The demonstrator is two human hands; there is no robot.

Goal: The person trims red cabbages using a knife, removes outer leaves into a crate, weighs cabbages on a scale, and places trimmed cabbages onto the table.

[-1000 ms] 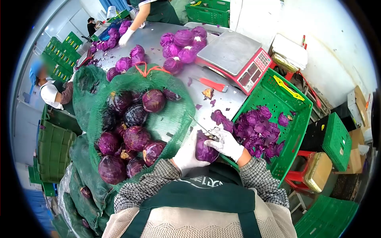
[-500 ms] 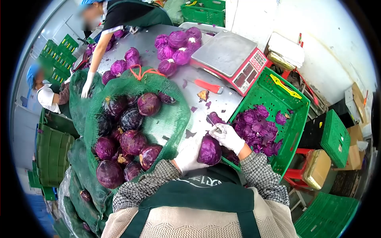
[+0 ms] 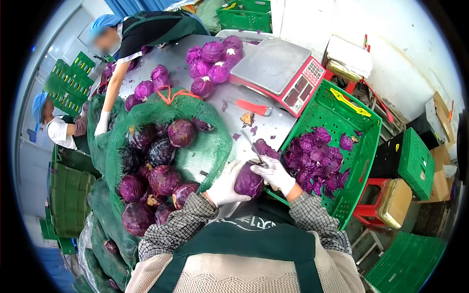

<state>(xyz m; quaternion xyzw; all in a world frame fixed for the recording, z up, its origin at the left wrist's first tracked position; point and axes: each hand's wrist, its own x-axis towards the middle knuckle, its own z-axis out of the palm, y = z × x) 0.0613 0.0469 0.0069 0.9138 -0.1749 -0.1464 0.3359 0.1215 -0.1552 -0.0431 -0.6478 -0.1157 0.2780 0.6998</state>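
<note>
My gloved left hand (image 3: 225, 185) is closed around the side of a red cabbage (image 3: 249, 182), held low in front of my apron. In my gloved right hand (image 3: 274, 176) is a slim knife (image 3: 256, 152), its blade sticking up past my fingers, which rest by the cabbage's upper right side. The handle is mostly hidden in the glove. Just beyond my right hand lies a purple cabbage leaf piece (image 3: 266, 149). To my left, a green mesh sack (image 3: 205, 158) gapes open with several dark, untrimmed red cabbages (image 3: 164, 179) inside.
A green crate (image 3: 364, 161) with loose purple leaves (image 3: 315, 158) stands at my right. Beyond are a red-framed scale (image 3: 273, 66), an orange-handled knife (image 3: 254, 107) and bright trimmed cabbages (image 3: 213, 52). A co-worker's gloved hand (image 3: 102, 123) touches another sack at left.
Both my hands and the cabbage have shifted slightly left, and the cabbage has turned. The knife blade now points up more steeply. The co-worker's hand stays on the sack.
</note>
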